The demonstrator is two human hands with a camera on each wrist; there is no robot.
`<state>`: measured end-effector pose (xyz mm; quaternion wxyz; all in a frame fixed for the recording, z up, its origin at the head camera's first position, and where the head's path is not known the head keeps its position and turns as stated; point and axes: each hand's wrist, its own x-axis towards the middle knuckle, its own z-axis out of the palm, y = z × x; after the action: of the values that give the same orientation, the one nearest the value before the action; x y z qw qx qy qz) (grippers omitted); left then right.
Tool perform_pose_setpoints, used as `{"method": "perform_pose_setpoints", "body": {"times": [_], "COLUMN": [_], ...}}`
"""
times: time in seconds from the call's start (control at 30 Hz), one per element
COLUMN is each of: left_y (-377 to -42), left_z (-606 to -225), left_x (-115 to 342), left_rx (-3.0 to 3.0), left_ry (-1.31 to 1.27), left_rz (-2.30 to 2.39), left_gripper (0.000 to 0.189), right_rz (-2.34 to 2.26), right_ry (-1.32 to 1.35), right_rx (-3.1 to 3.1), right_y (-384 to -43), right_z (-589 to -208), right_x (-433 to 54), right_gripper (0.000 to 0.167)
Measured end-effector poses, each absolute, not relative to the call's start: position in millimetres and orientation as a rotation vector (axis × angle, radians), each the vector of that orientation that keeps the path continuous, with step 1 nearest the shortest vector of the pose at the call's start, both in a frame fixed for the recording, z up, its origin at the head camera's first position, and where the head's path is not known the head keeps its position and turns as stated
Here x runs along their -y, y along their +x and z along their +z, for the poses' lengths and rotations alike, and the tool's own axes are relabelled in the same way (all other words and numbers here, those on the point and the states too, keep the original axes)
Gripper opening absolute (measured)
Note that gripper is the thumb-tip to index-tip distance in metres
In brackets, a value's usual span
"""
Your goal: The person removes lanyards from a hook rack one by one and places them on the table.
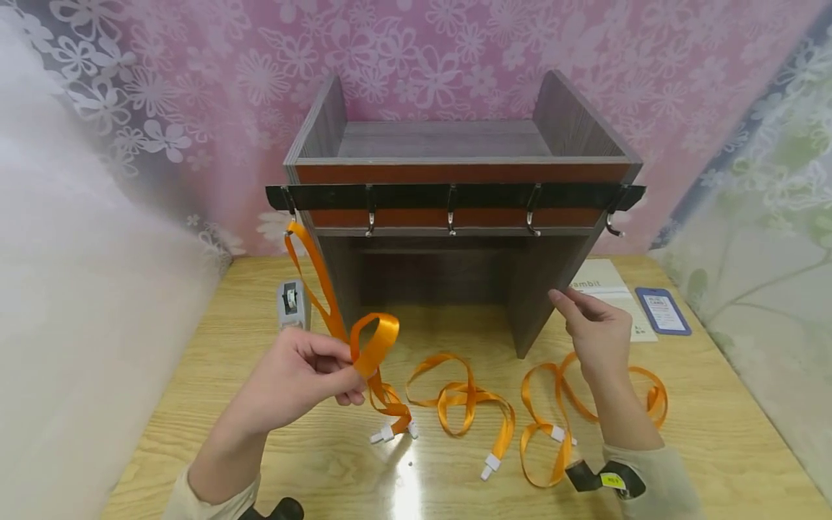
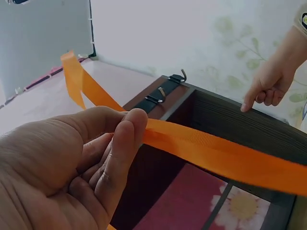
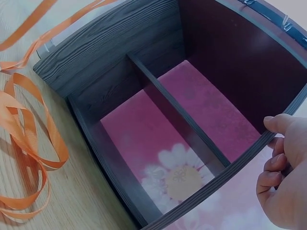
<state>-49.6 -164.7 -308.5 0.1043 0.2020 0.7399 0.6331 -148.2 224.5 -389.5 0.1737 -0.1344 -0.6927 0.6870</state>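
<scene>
My left hand (image 1: 302,375) pinches an orange lanyard (image 1: 378,345) between thumb and fingers, with a loop of strap standing up beyond the fingertips. The strap's upper end hangs over the leftmost hook of the black hook rail (image 1: 409,196); its white clips (image 1: 383,435) dangle below the hand. In the left wrist view the flat band (image 2: 211,151) runs rightward from the pinch. My right hand (image 1: 598,336) holds the front edge of the grey wooden shelf's right side panel (image 1: 546,289). From the right wrist, the thumb (image 3: 280,123) lies over that edge and the other fingers are curled outside it.
Two more orange lanyards lie on the wooden table: one in the middle (image 1: 458,390), one at the right (image 1: 542,433) under my right forearm. A grey tape dispenser (image 1: 292,303) stands left of the shelf. A pale notebook (image 1: 607,289) and blue badge holder (image 1: 663,312) lie right.
</scene>
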Motion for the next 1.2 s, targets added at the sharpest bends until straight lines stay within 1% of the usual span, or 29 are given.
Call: {"method": "perform_pose_setpoints", "body": {"times": [0.17, 0.47, 0.67, 0.8, 1.0, 1.2], "left_y": [-51.6, -57.2, -60.9, -64.1, -71.0, -74.8], "left_z": [-318.3, -338.6, -363.1, -381.0, -398.3, -413.9], "left_x": [163.0, 164.8, 167.0, 169.2, 169.8, 168.9], "left_rx": [-2.172, -2.25, -2.176, -2.145, -2.149, -2.133], "left_ry": [0.557, 0.569, 0.597, 0.601, 0.584, 0.597], "left_rz": [1.816, 1.685, 1.697, 1.7, 1.72, 1.753], "left_gripper": [0.008, 0.009, 0.011, 0.009, 0.009, 0.01], "right_rz": [1.942, 1.906, 1.921, 1.949, 1.969, 1.967], "right_ry": [-0.363, -0.326, -0.346, -0.334, -0.294, -0.264], "right_rx": [1.954, 1.927, 1.942, 1.92, 1.889, 1.877], "right_y": [-147.4, -148.9, -147.9, -147.9, -147.9, -148.5], "right_z": [-389.1, -388.6, -389.2, -390.2, -391.0, -393.1], "right_x": [-224.8, -223.4, -222.3, -221.0, -220.4, -220.9], "right_gripper": [0.016, 0.013, 0.014, 0.012, 0.008, 0.008]}}
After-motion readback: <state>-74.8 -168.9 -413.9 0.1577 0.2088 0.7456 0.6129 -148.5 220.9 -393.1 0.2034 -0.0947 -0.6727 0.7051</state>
